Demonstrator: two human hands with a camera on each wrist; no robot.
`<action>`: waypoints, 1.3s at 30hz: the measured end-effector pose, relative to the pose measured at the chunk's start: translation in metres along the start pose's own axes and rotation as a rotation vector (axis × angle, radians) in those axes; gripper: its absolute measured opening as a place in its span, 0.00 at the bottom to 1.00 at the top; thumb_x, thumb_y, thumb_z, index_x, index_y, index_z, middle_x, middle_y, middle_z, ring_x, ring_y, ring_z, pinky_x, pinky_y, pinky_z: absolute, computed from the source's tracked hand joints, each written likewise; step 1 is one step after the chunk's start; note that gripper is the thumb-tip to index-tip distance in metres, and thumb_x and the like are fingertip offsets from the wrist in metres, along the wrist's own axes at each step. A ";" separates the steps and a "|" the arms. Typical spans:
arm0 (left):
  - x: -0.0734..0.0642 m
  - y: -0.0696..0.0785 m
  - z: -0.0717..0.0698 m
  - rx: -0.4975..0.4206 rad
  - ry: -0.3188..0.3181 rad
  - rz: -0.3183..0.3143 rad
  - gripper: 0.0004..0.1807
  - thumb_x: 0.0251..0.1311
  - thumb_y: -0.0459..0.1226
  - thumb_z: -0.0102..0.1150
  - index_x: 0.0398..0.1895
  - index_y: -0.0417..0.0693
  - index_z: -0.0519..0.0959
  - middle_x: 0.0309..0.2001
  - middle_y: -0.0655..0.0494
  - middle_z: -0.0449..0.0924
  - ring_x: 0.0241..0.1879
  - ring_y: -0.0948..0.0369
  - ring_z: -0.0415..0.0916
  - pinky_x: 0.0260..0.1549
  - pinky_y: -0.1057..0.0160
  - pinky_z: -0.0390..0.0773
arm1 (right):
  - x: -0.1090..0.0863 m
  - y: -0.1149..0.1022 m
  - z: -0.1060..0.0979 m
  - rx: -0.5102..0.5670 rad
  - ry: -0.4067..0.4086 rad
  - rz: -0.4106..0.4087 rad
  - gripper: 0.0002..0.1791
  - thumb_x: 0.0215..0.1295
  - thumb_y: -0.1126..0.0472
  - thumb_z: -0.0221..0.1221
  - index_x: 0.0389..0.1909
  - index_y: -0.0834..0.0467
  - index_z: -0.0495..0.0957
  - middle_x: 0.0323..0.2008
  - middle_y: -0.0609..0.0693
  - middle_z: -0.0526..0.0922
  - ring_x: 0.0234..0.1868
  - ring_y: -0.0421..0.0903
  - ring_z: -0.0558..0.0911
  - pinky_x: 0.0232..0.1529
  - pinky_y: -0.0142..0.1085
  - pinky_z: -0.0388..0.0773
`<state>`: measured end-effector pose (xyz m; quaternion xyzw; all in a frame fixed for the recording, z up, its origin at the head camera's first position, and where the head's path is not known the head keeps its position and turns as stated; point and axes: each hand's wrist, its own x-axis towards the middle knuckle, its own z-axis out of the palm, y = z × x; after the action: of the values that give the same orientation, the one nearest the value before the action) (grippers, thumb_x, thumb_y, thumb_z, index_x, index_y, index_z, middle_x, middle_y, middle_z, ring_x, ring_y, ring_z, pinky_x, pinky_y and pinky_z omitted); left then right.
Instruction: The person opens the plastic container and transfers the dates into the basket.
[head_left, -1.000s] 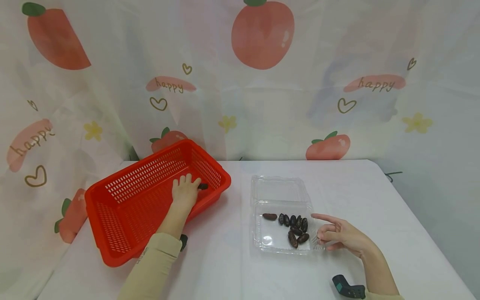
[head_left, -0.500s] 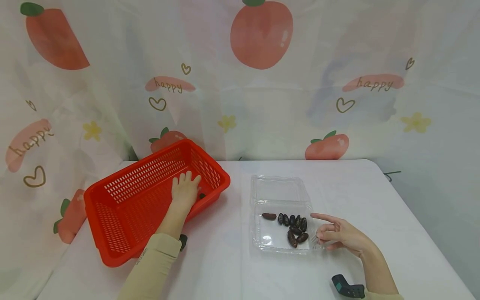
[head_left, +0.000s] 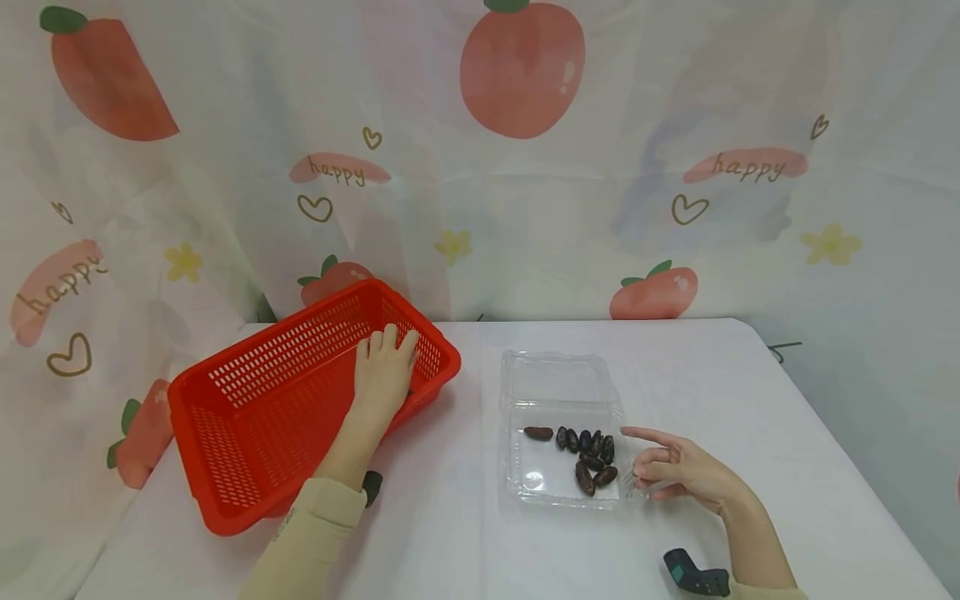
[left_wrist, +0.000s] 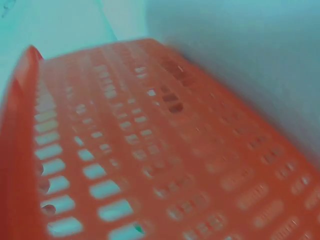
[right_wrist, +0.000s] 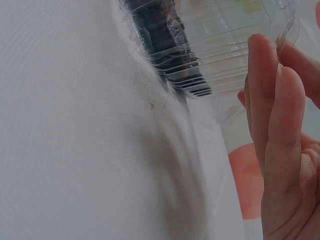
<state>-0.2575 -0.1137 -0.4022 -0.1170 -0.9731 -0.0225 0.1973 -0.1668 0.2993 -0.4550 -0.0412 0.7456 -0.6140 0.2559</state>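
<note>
In the head view my left hand (head_left: 381,375) is inside the red basket (head_left: 262,450) near its right end, palm down with fingers pointing away. A small dark date (head_left: 410,392) shows beside the hand, mostly covered by it; whether the hand grips it I cannot tell. My right hand (head_left: 693,475) pinches the right edge of an open clear plastic clamshell box (head_left: 551,493), index finger stretched along the rim. Several dark brown dates (head_left: 586,478) lie in the box, mostly to its right. The right wrist view shows the fingers (right_wrist: 285,105) at the ridged box wall (right_wrist: 225,62).
The box's lid (head_left: 555,375) is folded back on the white-covered table (head_left: 465,550). A fruit-printed curtain (head_left: 540,242) hangs behind. In the left wrist view the slotted basket wall (left_wrist: 150,125) fills most of the picture.
My left hand has moved slightly right and away from me inside the basket. The date by its thumb, clearer before, is now mostly covered. My right hand and the box have stayed put.
</note>
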 end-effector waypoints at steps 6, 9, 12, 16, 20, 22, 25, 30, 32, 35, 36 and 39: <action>-0.005 0.022 -0.004 -0.023 0.030 0.051 0.17 0.57 0.41 0.58 0.50 0.53 0.71 0.45 0.48 0.69 0.46 0.52 0.64 0.45 0.53 0.66 | 0.001 0.001 0.000 0.020 -0.006 -0.001 0.35 0.59 0.65 0.58 0.66 0.60 0.55 0.29 0.46 0.81 0.31 0.42 0.81 0.28 0.34 0.78; -0.009 0.033 -0.002 -0.013 0.033 0.097 0.18 0.56 0.42 0.60 0.50 0.55 0.71 0.45 0.50 0.69 0.46 0.53 0.65 0.46 0.54 0.66 | 0.000 0.000 0.000 0.021 -0.005 -0.006 0.36 0.59 0.65 0.58 0.67 0.61 0.54 0.29 0.46 0.81 0.30 0.42 0.81 0.27 0.34 0.78; -0.012 0.045 -0.001 0.009 0.019 0.143 0.19 0.56 0.44 0.59 0.51 0.57 0.71 0.46 0.51 0.69 0.46 0.54 0.65 0.47 0.54 0.66 | -0.001 0.000 0.001 0.021 -0.010 -0.015 0.37 0.60 0.66 0.57 0.67 0.63 0.51 0.29 0.46 0.81 0.30 0.42 0.81 0.27 0.34 0.78; -0.018 0.062 -0.002 0.027 -0.005 0.193 0.19 0.57 0.47 0.57 0.52 0.59 0.71 0.46 0.52 0.70 0.46 0.55 0.65 0.48 0.55 0.66 | -0.001 0.000 0.001 0.025 -0.017 -0.020 0.36 0.60 0.66 0.57 0.67 0.61 0.53 0.29 0.46 0.81 0.30 0.42 0.81 0.27 0.34 0.78; -0.024 0.077 -0.002 0.045 -0.021 0.236 0.17 0.59 0.48 0.55 0.51 0.61 0.70 0.46 0.54 0.71 0.46 0.56 0.65 0.48 0.56 0.65 | -0.001 0.000 0.001 0.031 -0.015 -0.016 0.35 0.60 0.66 0.57 0.66 0.59 0.55 0.29 0.45 0.81 0.30 0.41 0.81 0.27 0.34 0.78; -0.027 0.083 -0.001 0.057 -0.031 0.255 0.17 0.60 0.48 0.53 0.51 0.62 0.69 0.46 0.55 0.71 0.47 0.57 0.65 0.48 0.57 0.65 | -0.001 0.000 0.001 0.029 -0.018 -0.024 0.35 0.60 0.66 0.57 0.67 0.61 0.53 0.29 0.46 0.81 0.30 0.42 0.81 0.27 0.34 0.78; -0.032 0.092 0.003 0.074 -0.038 0.286 0.14 0.61 0.49 0.51 0.50 0.63 0.69 0.44 0.57 0.70 0.46 0.58 0.66 0.47 0.58 0.65 | -0.002 -0.001 0.002 0.027 -0.013 -0.015 0.37 0.60 0.66 0.57 0.67 0.63 0.51 0.29 0.46 0.81 0.30 0.42 0.81 0.27 0.34 0.78; -0.038 0.104 0.012 0.066 -0.061 0.326 0.15 0.61 0.51 0.50 0.50 0.63 0.67 0.43 0.58 0.70 0.44 0.59 0.66 0.45 0.60 0.66 | -0.002 -0.001 0.002 0.030 -0.015 -0.016 0.37 0.60 0.66 0.57 0.67 0.65 0.49 0.29 0.46 0.81 0.30 0.42 0.81 0.26 0.34 0.78; -0.041 0.109 0.014 0.055 -0.072 0.334 0.16 0.61 0.51 0.51 0.50 0.63 0.67 0.43 0.59 0.70 0.44 0.59 0.66 0.45 0.60 0.65 | -0.002 0.000 0.002 0.031 -0.015 -0.016 0.37 0.60 0.67 0.57 0.67 0.65 0.49 0.29 0.46 0.81 0.30 0.42 0.81 0.26 0.34 0.78; -0.043 0.116 0.016 0.050 -0.088 0.343 0.15 0.61 0.52 0.49 0.49 0.64 0.67 0.43 0.59 0.69 0.44 0.60 0.66 0.45 0.61 0.64 | -0.002 0.000 0.002 0.029 -0.012 -0.015 0.37 0.60 0.66 0.57 0.67 0.64 0.49 0.29 0.46 0.81 0.30 0.42 0.81 0.26 0.34 0.78; -0.044 0.119 0.017 0.045 -0.093 0.348 0.15 0.61 0.52 0.49 0.49 0.64 0.67 0.43 0.59 0.68 0.44 0.60 0.65 0.45 0.61 0.64 | -0.002 0.000 0.002 0.027 -0.011 -0.014 0.37 0.60 0.66 0.57 0.67 0.65 0.49 0.29 0.46 0.81 0.30 0.42 0.81 0.26 0.34 0.78; -0.046 0.126 0.019 0.042 -0.096 0.365 0.14 0.62 0.52 0.49 0.48 0.64 0.68 0.43 0.60 0.68 0.44 0.60 0.65 0.45 0.62 0.64 | -0.002 0.001 0.001 0.023 -0.010 -0.012 0.37 0.60 0.66 0.57 0.67 0.65 0.49 0.29 0.46 0.81 0.30 0.42 0.81 0.27 0.34 0.78</action>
<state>-0.1941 0.0000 -0.4381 -0.2884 -0.9442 0.0397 0.1539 -0.1644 0.2989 -0.4551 -0.0458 0.7369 -0.6239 0.2561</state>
